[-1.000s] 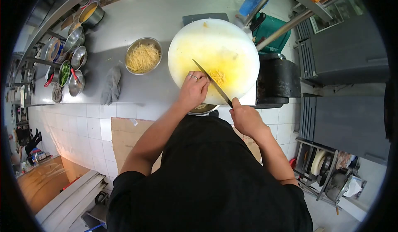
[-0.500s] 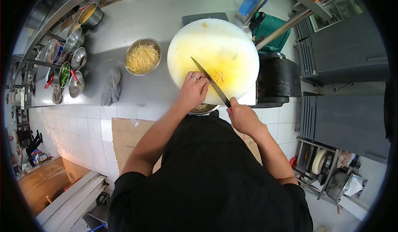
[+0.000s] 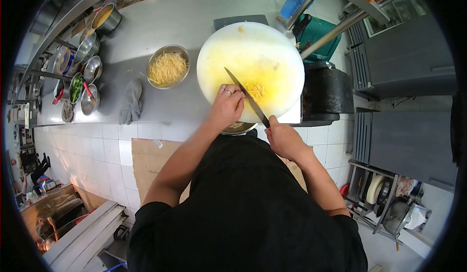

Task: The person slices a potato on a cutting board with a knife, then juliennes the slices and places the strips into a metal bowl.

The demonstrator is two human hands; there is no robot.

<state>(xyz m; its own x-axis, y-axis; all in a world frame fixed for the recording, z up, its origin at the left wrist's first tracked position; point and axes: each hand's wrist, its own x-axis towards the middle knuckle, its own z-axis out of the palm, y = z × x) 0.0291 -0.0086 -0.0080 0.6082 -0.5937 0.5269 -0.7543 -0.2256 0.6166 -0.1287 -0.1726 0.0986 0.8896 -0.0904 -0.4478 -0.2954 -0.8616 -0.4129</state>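
My right hand (image 3: 283,138) is closed round the handle of a kitchen knife (image 3: 252,102). The long blade points away to the upper left across a round white cutting board (image 3: 253,41). Beside the blade's left face, my left hand (image 3: 228,104) has its fingers curled down on the board, with a ring on one finger; what lies under the fingertips is hidden. To the right of the blade sits a small pile of thin yellow strips (image 3: 255,91). Left of the board stands a metal bowl (image 3: 152,77) full of pale yellow shreds (image 3: 168,69).
Another metal bowl (image 3: 238,130) shows partly below the board's near edge. A grey cloth (image 3: 131,101) lies at the steel table's (image 3: 194,14) front edge. Several bowls and pots line the left side, including a pot (image 3: 109,21). A black container (image 3: 327,94) stands at right.
The knife handle and my right hand have shifted very slightly left and up. My left hand holds its place. At the far lower left, dark items now show inside the brown compartment.
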